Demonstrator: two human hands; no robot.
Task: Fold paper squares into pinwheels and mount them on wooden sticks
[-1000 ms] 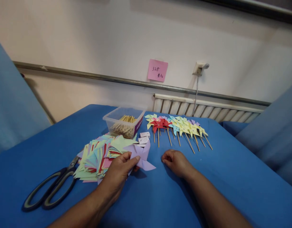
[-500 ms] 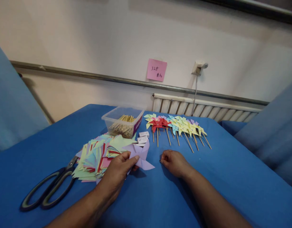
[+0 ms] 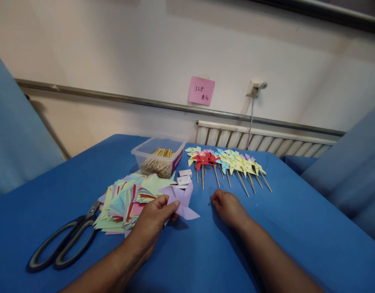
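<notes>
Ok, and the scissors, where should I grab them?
Best by the dark handle loops, probably from the near left: they lie flat, angled toward your side, outside the paper stack, while the blades point away and disappear beneath it.

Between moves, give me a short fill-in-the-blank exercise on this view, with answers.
1. The purple paper pinwheel is held in the person's ____ hand.
2. The clear plastic box holds wooden ____.
3. The sticky note on the wall is ____.
4. The scissors rest on a ____ tabletop.

Missing words: left; sticks; pink; blue.
</notes>
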